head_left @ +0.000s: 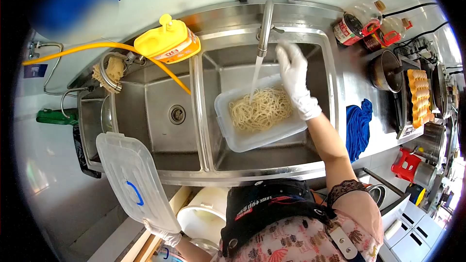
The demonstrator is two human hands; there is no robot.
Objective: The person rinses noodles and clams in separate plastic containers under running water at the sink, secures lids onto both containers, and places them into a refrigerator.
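My left hand [164, 234], in a white glove, grips the near edge of a translucent plastic lid [128, 174] with a blue handle. The lid is tilted over the left front rim of the sink. My right hand [294, 75], also gloved, is beside the faucet [265, 26], fingers stretched out and holding nothing visible; whether it touches the faucet lever I cannot tell. Water runs from the spout into a translucent plastic tub [233, 138] in the right basin. Pale noodles [259, 109] lie in the tub, just left of my right wrist.
A yellow jug [167, 41] stands at the back of the basin divider, near a yellow hose [87, 46]. On the right counter are bottles [347, 29], a blue cloth [358, 128], a pot [387, 72] and an egg tray [418, 97]. A white bucket [204, 213] stands below the sink.
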